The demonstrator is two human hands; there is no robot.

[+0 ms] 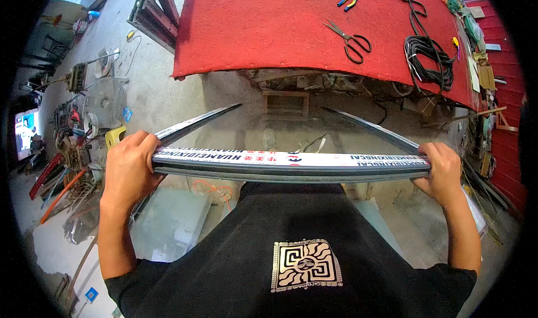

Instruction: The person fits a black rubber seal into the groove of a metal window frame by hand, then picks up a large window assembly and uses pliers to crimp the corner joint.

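In front of my body I hold a framed window pane [291, 171], its dark frame partly covered by white printed protective film. The near frame bar runs level across my chest, and two side bars stretch downward and away from me. Clear glass fills the space between them, with the floor showing through it. My left hand [133, 166] is wrapped round the left corner. Round the right corner, the fingers of my right hand [443, 172] are closed in the same way. The pane's far end is hard to make out.
Ahead stands a red-covered table [269, 26] bearing black-handled scissors [350, 40], pliers [350, 2] and a coil of black cable [428, 63]. Dark frame pieces [154, 12] lean at its left. Glass sheets [171, 220] rest beside me. Tools and scrap crowd the left floor around a fan [106, 102].
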